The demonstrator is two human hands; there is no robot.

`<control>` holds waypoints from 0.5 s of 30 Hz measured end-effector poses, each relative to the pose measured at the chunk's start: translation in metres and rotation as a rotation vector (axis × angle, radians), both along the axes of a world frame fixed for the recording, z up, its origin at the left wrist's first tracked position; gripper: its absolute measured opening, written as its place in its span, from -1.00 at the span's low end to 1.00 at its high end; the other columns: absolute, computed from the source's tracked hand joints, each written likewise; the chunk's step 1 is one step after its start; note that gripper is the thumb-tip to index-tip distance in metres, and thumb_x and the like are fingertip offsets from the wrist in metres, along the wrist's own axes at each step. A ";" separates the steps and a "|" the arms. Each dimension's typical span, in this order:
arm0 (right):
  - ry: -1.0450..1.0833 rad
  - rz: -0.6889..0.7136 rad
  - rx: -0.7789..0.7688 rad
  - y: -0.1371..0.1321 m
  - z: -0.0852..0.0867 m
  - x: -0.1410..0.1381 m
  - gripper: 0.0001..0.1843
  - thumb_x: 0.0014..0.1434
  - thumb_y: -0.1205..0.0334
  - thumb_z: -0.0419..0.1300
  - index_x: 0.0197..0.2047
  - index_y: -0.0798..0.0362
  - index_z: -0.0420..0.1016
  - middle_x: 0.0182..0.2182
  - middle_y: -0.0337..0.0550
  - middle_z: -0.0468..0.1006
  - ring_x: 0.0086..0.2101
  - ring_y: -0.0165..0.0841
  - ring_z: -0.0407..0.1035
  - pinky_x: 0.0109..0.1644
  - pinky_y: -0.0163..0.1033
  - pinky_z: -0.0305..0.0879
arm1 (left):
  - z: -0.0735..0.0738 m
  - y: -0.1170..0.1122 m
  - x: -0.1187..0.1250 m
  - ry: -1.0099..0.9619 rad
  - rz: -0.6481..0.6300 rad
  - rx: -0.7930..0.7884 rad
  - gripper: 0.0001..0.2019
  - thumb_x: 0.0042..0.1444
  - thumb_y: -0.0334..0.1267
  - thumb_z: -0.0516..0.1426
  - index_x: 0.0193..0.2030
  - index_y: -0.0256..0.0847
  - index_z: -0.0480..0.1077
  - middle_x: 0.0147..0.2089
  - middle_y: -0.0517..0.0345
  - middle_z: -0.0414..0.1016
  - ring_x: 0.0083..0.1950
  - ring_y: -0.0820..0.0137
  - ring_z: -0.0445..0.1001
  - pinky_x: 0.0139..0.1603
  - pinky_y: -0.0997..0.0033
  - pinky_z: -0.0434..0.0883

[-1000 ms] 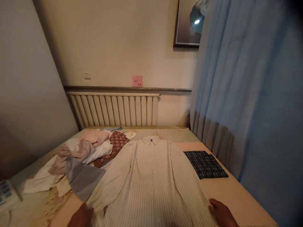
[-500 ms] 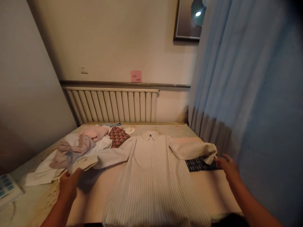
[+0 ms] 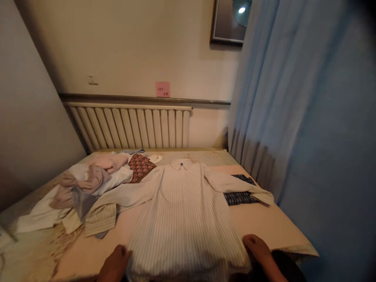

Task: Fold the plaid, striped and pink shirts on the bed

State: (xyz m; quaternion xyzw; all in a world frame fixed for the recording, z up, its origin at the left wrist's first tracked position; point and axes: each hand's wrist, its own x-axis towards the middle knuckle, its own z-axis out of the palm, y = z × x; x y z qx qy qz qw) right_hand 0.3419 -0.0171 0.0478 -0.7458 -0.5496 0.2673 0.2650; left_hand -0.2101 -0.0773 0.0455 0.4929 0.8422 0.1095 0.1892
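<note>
A pale long-sleeved striped shirt (image 3: 185, 211) lies spread face up, its collar toward the wall and its hem toward me. My left hand (image 3: 115, 263) is closed at the shirt's lower left edge, the fingertips pinching the fabric. At the lower right edge, my right hand (image 3: 258, 250) has its fingers bent together on the cloth. Both sleeves stretch outward. The left cuff (image 3: 101, 219) rests beside a heap of clothes, and the right sleeve crosses a dark patterned folded cloth (image 3: 239, 197).
A pile of pink, white and mauve clothes (image 3: 94, 176) lies on the left, with a red patterned cloth (image 3: 141, 166) beside it. A pink sheet (image 3: 282, 225) covers part of the table. Behind are a radiator (image 3: 132, 125) and, at right, a blue curtain (image 3: 308, 137).
Both hands have let go of the sleeve cuffs and moved down and inward to the shirt's lower sides. The sleeves now lie flat. The view has shifted slightly.
</note>
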 end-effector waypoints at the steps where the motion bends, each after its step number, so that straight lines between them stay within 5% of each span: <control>1: -0.005 0.002 -0.003 -0.005 -0.002 -0.003 -0.68 -0.08 -0.02 0.01 -0.61 0.01 0.38 -0.58 -0.21 0.52 -0.42 -0.30 0.45 -0.34 -0.32 0.31 | 0.001 -0.004 0.007 0.018 -0.021 0.003 -0.76 0.14 -0.09 -0.07 -0.25 -0.17 0.29 -0.25 -0.07 0.56 -0.13 0.10 0.55 -0.14 0.22 0.35; 5: -0.059 -0.006 -0.028 -0.024 -0.019 -0.012 -0.67 -0.07 -0.04 -0.01 -0.64 -0.01 0.33 -0.57 -0.15 0.53 -0.43 -0.26 0.45 -0.32 -0.27 0.31 | 0.008 -0.018 0.034 0.083 -0.057 -0.007 -0.75 0.16 -0.20 -0.11 -0.10 -0.21 0.24 -0.15 -0.16 0.53 -0.07 0.08 0.53 -0.11 0.17 0.34; 9: 0.080 0.006 -0.092 -0.039 -0.025 -0.020 -0.68 -0.13 -0.03 0.05 -0.50 0.01 0.47 -0.42 -0.07 0.63 -0.28 -0.16 0.52 -0.18 -0.22 0.35 | 0.013 -0.022 0.043 0.050 -0.024 -0.011 -0.78 0.17 -0.25 -0.14 -0.16 -0.16 0.27 -0.18 -0.11 0.54 -0.14 0.10 0.56 -0.13 0.16 0.36; 15: 0.319 0.079 -0.005 -0.044 0.023 -0.018 -0.53 -0.14 -0.14 0.05 -0.39 0.05 0.56 -0.35 -0.06 0.64 -0.21 -0.12 0.51 -0.12 -0.19 0.39 | 0.016 -0.016 0.016 -0.276 0.201 0.190 -0.69 -0.04 -0.31 -0.03 -0.12 -0.20 0.32 -0.30 0.04 0.55 -0.16 0.19 0.57 -0.15 0.29 0.44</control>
